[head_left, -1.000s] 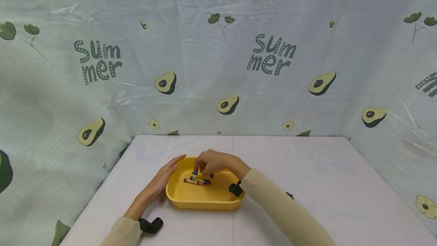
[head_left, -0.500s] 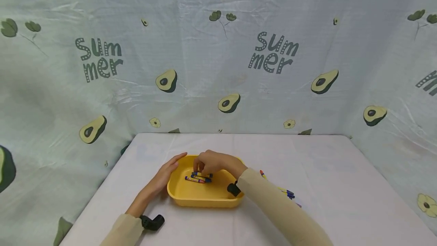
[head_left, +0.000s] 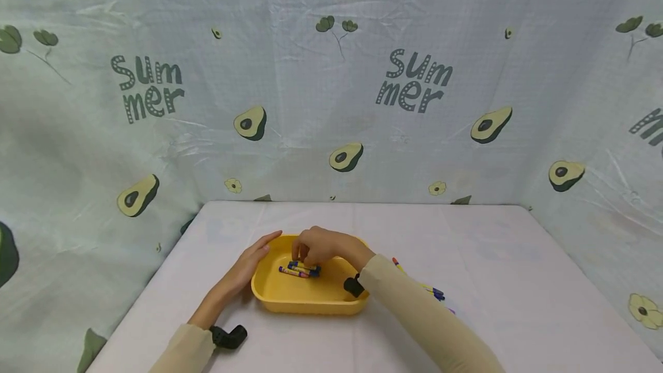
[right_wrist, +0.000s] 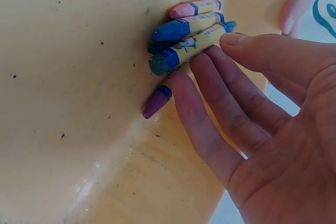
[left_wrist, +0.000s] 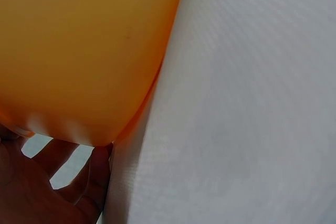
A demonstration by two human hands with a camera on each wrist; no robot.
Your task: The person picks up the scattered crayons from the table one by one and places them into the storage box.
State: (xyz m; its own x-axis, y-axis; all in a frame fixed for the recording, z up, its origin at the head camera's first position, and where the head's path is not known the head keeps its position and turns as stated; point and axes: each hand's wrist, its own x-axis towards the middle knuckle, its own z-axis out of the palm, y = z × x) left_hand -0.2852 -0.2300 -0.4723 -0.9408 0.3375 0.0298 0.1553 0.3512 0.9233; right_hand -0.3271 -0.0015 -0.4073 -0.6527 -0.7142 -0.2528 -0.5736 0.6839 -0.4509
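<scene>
Crayons (right_wrist: 189,32), paper-wrapped in yellow with blue, pink and purple ends, lie bunched inside your yellow tray (head_left: 290,298) on the worktop (head_left: 507,281). Only the right wrist view shows each tip; the head view alone shows more crayons (head_left: 432,289) beside your sleeve. Your right hand (right_wrist: 252,114) lies open, fingertips touching the bunch. Your left hand (head_left: 248,266) rests flat against the tray's outer wall.

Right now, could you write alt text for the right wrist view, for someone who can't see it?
An open right hand rests its straight fingertips against a small pile of crayons lying inside a yellow tray. The crayons are blue, pink and purple, most with yellow wrappers.
</scene>
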